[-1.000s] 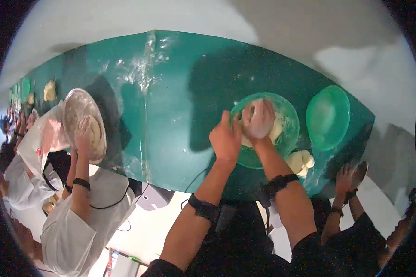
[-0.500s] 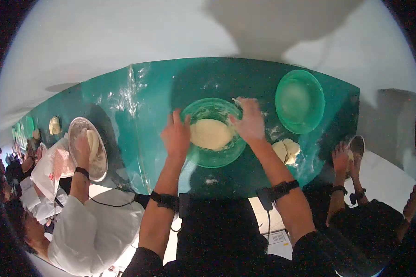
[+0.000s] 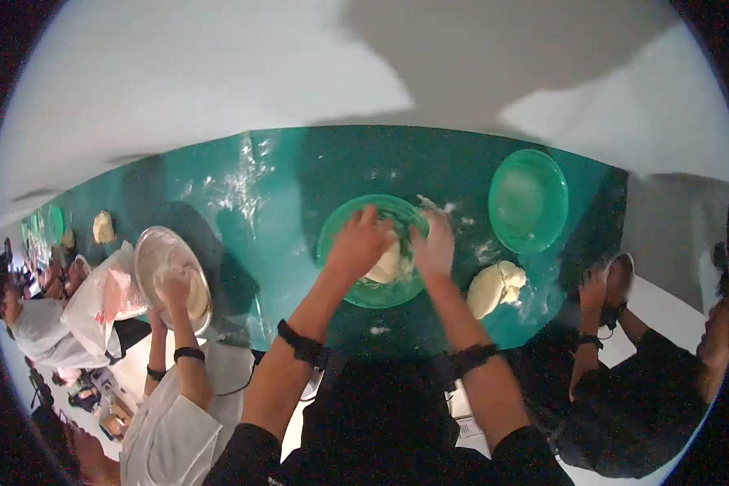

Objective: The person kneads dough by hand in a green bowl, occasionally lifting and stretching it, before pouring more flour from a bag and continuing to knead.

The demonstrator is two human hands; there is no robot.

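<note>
So the left hand (image 3: 362,245) is down in the green bowl with its fingers bent over the near-oval dough (image 3: 388,262), but I can't tell if it's actually gripping it. Right hand (image 3: 435,245) is at the right edge of that green bowl (image 3: 374,300), fingers curved; can't say whether it's pinching the rim. The dough sits inside, partly hidden by the left hand. Further right there's another dough lump (image 3: 491,292) on the floury green table (image 3: 287,202), plus a second green bowl (image 3: 529,202) beyond it. Way left, a co-worker's hand (image 3: 172,285) is in a metal bowl (image 3: 149,253).
</note>
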